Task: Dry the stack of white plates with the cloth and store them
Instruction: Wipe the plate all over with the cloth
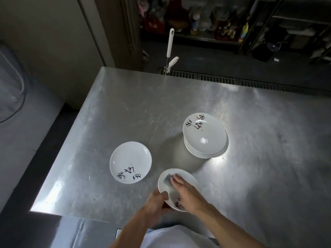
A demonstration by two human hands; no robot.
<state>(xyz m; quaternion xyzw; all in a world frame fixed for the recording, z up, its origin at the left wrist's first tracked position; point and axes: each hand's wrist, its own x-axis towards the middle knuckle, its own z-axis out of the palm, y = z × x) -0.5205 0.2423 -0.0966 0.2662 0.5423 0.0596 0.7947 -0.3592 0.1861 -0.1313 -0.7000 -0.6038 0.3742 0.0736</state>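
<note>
A white plate (189,178) with dark brush writing is held tilted above the steel table (125,104), near its front edge. My left hand (157,203) grips its near-left rim. My right hand (186,190) lies flat inside the plate, pressing a small bluish cloth (167,178) that shows past the blurred fingertips. A single white plate (130,162) lies flat on the table to the left. A stack of several white plates (206,136) stands at the right, behind the held plate.
The table's left edge drops to a dark floor. A white-handled tool (170,43) leans at the table's far edge beside a floor grate (232,80). Cluttered shelves (215,24) stand at the back.
</note>
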